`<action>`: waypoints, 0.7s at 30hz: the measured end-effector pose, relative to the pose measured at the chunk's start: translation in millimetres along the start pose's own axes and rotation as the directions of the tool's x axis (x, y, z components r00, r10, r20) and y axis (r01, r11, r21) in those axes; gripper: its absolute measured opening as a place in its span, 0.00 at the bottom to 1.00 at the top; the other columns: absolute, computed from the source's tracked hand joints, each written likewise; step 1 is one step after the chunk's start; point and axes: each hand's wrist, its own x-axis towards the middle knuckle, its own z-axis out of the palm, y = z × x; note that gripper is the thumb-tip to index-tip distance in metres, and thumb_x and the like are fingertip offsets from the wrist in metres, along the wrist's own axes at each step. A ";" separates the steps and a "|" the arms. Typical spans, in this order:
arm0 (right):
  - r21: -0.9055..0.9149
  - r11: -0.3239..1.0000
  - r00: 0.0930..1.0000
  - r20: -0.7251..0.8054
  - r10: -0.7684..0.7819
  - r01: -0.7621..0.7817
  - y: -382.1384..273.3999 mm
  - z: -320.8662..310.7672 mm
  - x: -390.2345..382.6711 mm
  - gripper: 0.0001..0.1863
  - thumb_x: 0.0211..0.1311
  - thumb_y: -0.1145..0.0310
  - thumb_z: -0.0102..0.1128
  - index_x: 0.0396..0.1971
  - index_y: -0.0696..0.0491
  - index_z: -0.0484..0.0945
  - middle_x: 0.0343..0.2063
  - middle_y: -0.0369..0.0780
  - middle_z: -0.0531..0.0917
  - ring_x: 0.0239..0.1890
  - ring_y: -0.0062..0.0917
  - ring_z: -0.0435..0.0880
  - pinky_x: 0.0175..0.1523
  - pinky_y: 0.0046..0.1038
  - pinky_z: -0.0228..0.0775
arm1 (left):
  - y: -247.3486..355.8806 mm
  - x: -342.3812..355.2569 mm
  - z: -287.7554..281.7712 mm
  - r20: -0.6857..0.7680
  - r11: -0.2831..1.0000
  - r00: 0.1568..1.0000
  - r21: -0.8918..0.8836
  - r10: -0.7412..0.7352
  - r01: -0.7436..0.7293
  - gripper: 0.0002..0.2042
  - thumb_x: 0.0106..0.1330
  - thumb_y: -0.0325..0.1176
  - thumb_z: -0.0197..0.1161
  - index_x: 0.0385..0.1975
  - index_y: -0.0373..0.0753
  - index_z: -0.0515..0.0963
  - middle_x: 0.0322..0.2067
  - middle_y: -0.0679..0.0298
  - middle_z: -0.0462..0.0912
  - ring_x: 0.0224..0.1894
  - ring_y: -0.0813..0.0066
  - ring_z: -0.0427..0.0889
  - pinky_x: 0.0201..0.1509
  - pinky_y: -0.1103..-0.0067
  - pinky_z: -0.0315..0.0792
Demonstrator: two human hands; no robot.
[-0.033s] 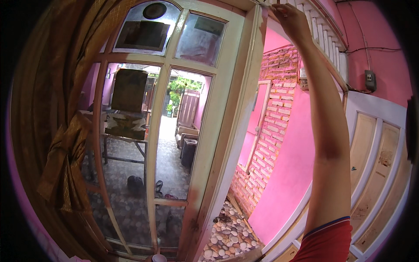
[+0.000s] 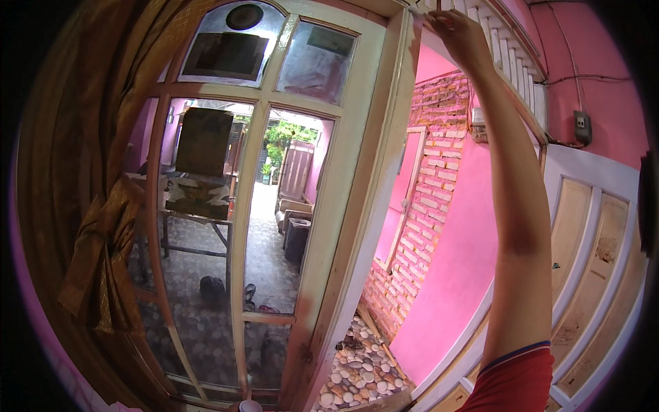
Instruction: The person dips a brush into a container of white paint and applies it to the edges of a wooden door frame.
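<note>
My right arm stretches up along the right side, in a red sleeve. At the top edge my right hand (image 2: 454, 31) is raised to the upper corner of the cream wooden door frame (image 2: 374, 185). Its fingers are bent together in a pinch. A small pale tip shows by the fingertips against the frame, too small to name. Left of the frame stands a glazed door (image 2: 264, 206) with cream and worn brown bars. My left hand is out of view.
A brown curtain (image 2: 103, 254) hangs tied at the left. Right of the frame are a pink wall with exposed bricks (image 2: 429, 206), a white panelled door (image 2: 594, 261) and a wall socket (image 2: 582, 127). A pebble-patterned floor (image 2: 364, 371) lies below. A pale rounded object (image 2: 250, 406) shows at the bottom edge.
My right hand has shifted very slightly down and to the right at the frame's top corner. Everything else looks the same.
</note>
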 end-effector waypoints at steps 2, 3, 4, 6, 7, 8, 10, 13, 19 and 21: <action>-0.042 0.999 0.997 0.073 0.012 -0.009 -8.7 -10.7 -7.1 0.17 0.70 0.57 0.67 0.49 0.53 0.87 0.42 0.40 0.90 0.43 0.25 0.90 0.47 0.26 0.79 | 1.9 -3.2 -2.9 -0.019 1.000 1.000 0.023 -0.012 0.012 0.25 0.54 0.42 0.81 0.48 0.39 0.80 0.39 0.54 0.86 0.42 0.57 0.85 0.47 0.65 0.77; 0.018 0.999 0.998 0.052 0.046 -0.047 -8.5 -17.8 -9.4 0.17 0.71 0.57 0.66 0.49 0.53 0.87 0.43 0.40 0.90 0.43 0.26 0.90 0.48 0.27 0.79 | 6.2 -4.1 -5.7 -0.002 0.998 0.999 0.036 -0.050 0.050 0.24 0.54 0.42 0.81 0.48 0.39 0.80 0.39 0.54 0.86 0.42 0.57 0.85 0.47 0.65 0.77; 0.071 0.994 0.996 0.037 0.083 -0.085 -4.4 -23.8 -11.6 0.17 0.71 0.57 0.66 0.49 0.53 0.87 0.43 0.40 0.90 0.44 0.27 0.90 0.49 0.27 0.79 | 8.4 -4.4 -6.6 0.023 0.995 0.996 0.050 -0.084 0.083 0.24 0.54 0.42 0.81 0.48 0.40 0.80 0.39 0.54 0.86 0.42 0.57 0.85 0.47 0.65 0.77; 0.061 0.997 0.999 -0.027 0.045 -0.043 1.0 -21.5 -4.5 0.17 0.71 0.57 0.66 0.49 0.53 0.87 0.43 0.40 0.90 0.44 0.27 0.90 0.49 0.27 0.79 | 5.5 -4.7 -6.5 0.028 0.996 0.997 0.050 -0.074 0.072 0.25 0.54 0.42 0.81 0.48 0.39 0.80 0.39 0.54 0.86 0.41 0.57 0.85 0.47 0.65 0.77; 0.055 0.999 0.996 -0.094 0.005 0.000 4.5 -17.4 0.5 0.17 0.71 0.57 0.66 0.49 0.53 0.87 0.43 0.40 0.90 0.44 0.27 0.90 0.49 0.27 0.79 | 4.9 -4.6 -5.7 0.026 0.997 0.997 0.051 -0.066 0.065 0.25 0.54 0.42 0.81 0.48 0.39 0.80 0.38 0.54 0.86 0.41 0.57 0.85 0.46 0.65 0.77; 0.089 0.996 0.994 -0.109 0.009 0.001 7.3 -11.8 3.3 0.16 0.71 0.57 0.66 0.49 0.52 0.87 0.42 0.40 0.90 0.43 0.27 0.90 0.48 0.27 0.79 | 5.7 -4.4 -5.7 0.028 0.997 0.997 0.049 -0.066 0.064 0.25 0.54 0.42 0.81 0.48 0.39 0.80 0.38 0.54 0.86 0.41 0.57 0.85 0.46 0.65 0.77; 0.061 0.997 0.996 -0.067 0.053 -0.048 8.8 -3.1 3.6 0.16 0.71 0.57 0.66 0.49 0.52 0.87 0.42 0.40 0.90 0.44 0.27 0.90 0.48 0.26 0.79 | 8.9 -5.7 -9.7 0.032 0.997 0.997 0.032 -0.065 0.064 0.24 0.55 0.42 0.80 0.48 0.39 0.80 0.39 0.54 0.85 0.41 0.57 0.84 0.47 0.65 0.76; 0.090 0.990 0.994 0.000 0.106 -0.106 3.0 -2.1 -13.0 0.15 0.70 0.57 0.66 0.48 0.51 0.88 0.39 0.42 0.90 0.42 0.30 0.90 0.47 0.28 0.80 | 8.2 -7.3 -10.7 0.022 0.996 0.996 0.019 -0.091 0.091 0.24 0.56 0.41 0.80 0.48 0.38 0.80 0.40 0.54 0.85 0.42 0.58 0.84 0.48 0.66 0.76; 0.096 0.995 0.996 -0.088 0.009 -0.001 1.2 -14.0 -13.3 0.14 0.70 0.59 0.66 0.48 0.52 0.87 0.40 0.42 0.90 0.42 0.28 0.90 0.47 0.27 0.80 | -4.0 -13.7 -11.9 0.015 0.996 0.997 0.032 -0.079 0.078 0.24 0.56 0.40 0.80 0.48 0.37 0.80 0.41 0.55 0.85 0.43 0.60 0.84 0.49 0.67 0.76; 0.083 0.997 0.994 -0.108 0.000 0.009 0.1 -10.7 -12.5 0.14 0.71 0.60 0.66 0.49 0.53 0.87 0.43 0.41 0.89 0.44 0.25 0.90 0.47 0.25 0.79 | -14.2 -14.9 -10.6 0.011 0.999 0.999 0.027 -0.044 0.044 0.24 0.56 0.40 0.80 0.49 0.37 0.80 0.41 0.55 0.85 0.43 0.60 0.84 0.49 0.67 0.76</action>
